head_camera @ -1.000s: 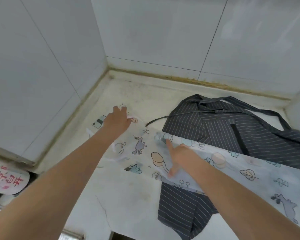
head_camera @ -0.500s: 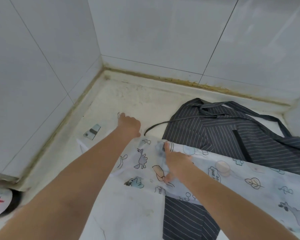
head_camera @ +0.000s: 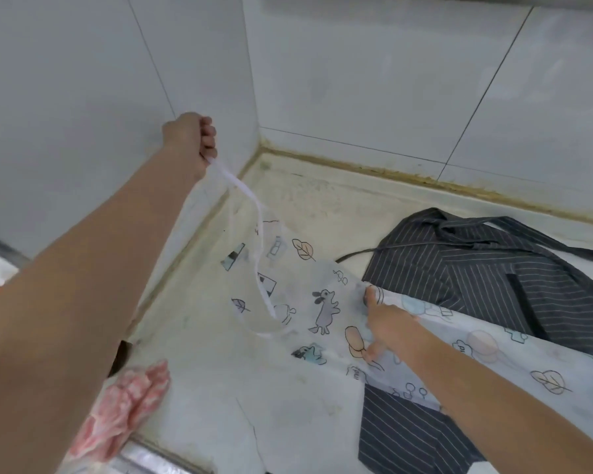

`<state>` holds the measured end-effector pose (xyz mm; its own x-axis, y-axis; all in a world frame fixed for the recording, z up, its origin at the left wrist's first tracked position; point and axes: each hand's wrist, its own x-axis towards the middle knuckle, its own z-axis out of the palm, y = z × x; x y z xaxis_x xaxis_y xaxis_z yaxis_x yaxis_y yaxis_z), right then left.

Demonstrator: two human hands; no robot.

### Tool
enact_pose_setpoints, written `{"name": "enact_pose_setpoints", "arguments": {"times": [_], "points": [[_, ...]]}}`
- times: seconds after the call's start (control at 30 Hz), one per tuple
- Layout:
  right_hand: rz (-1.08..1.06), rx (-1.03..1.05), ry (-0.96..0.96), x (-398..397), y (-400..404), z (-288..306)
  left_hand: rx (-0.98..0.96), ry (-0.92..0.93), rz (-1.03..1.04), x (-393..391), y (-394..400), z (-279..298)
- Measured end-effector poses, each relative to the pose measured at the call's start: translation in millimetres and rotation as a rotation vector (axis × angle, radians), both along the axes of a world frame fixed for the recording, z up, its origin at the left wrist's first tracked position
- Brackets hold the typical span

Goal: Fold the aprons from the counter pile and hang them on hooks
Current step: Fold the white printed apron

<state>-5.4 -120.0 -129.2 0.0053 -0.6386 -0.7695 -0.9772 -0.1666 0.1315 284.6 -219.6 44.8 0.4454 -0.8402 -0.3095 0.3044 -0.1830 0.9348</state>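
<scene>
A thin white apron (head_camera: pixel 322 302) printed with cartoon animals and leaves lies across the pale counter (head_camera: pixel 288 206). My left hand (head_camera: pixel 194 135) is raised near the left wall and grips the apron's white neck strap (head_camera: pixel 250 196), which hangs taut down to the bib. My right hand (head_camera: pixel 384 323) presses on the printed apron with fingers spread, at the edge where it overlaps a dark grey pinstriped apron (head_camera: pixel 476 268). The striped apron lies spread at the right, partly under the printed one.
White tiled walls meet in the corner behind the counter. A pink and white plastic bag (head_camera: pixel 124 415) lies at the counter's front left edge. A dark strap (head_camera: pixel 353 256) of the striped apron trails leftward on the counter. No hooks are in view.
My left hand has closed on the neck strap and lifted it up toward the left wall, raising the bib's top. My right hand stays pressed on the printed apron.
</scene>
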Motion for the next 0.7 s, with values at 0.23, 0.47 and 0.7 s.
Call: {"name": "enact_pose_setpoints", "arguments": {"times": [0.23,0.47,0.7], "points": [[0.042,0.023,0.009,4,1,2,0.572,-0.938,-0.475,11,44,-8],[0.189,-0.073,0.028,-1,0,3,0.424,-1.417,-0.522,-57,70,-89],[0.262,-0.250,-0.221,25,1,17,0.592,-0.822,-0.575,-51,101,-151]]}}
